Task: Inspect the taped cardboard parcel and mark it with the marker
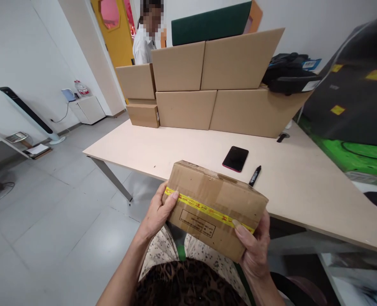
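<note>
I hold a small cardboard box (217, 199) sealed with yellow printed tape, tilted in front of my lap at the near edge of the table (182, 148). My left hand (158, 210) grips its left end, thumb on the tape. At the box's right lower corner my right hand (255, 248) is wrapped around it, thumb on top. Both hands are closed on the box.
A dark phone (235, 158) and a black marker (255, 175) lie on the table just beyond the box. Several large cardboard boxes (214, 89) are stacked at the table's far side, with a person (144, 42) standing behind them. A dark bag (290, 76) rests on the stack.
</note>
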A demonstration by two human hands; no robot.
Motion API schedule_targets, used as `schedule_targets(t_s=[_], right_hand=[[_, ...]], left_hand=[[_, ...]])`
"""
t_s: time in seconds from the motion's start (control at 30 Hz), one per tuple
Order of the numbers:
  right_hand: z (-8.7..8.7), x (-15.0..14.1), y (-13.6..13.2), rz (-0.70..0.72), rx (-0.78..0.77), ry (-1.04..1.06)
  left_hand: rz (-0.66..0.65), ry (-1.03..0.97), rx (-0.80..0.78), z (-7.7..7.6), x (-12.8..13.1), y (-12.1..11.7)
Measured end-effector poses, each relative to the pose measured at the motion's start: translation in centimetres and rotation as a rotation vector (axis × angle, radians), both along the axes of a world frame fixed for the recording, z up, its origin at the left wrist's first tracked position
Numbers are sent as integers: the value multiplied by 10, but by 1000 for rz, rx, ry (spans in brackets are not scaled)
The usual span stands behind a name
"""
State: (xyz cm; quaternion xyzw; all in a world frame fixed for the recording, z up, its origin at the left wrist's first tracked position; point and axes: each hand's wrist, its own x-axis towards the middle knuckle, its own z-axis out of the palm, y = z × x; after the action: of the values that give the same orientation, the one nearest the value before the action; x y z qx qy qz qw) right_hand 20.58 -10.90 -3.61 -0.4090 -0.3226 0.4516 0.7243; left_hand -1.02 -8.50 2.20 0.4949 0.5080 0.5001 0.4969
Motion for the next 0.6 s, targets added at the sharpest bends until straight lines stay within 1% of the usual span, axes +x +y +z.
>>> schedule_targets(t_s=[0.1, 0.2, 0.3, 0.37, 0.5, 0.6], right_hand=[[-4, 2, -1, 1, 13, -8], [-5, 6, -3, 1, 13, -25], [-3, 8, -3, 19, 1, 7], [-2, 8, -4, 49, -15, 42], [0, 6, -6, 80, -26, 77], [2, 5, -6, 98, -36, 100]], left_hand=[[13, 31, -55, 4, 4, -1], [23, 14, -49, 7, 5, -3], [-87, -50, -34, 10, -1, -6], [-128, -67, -57, 13, -5, -8], [-74, -33, -168, 16, -7, -7], [-101, -57, -168, 16, -4, -7]])
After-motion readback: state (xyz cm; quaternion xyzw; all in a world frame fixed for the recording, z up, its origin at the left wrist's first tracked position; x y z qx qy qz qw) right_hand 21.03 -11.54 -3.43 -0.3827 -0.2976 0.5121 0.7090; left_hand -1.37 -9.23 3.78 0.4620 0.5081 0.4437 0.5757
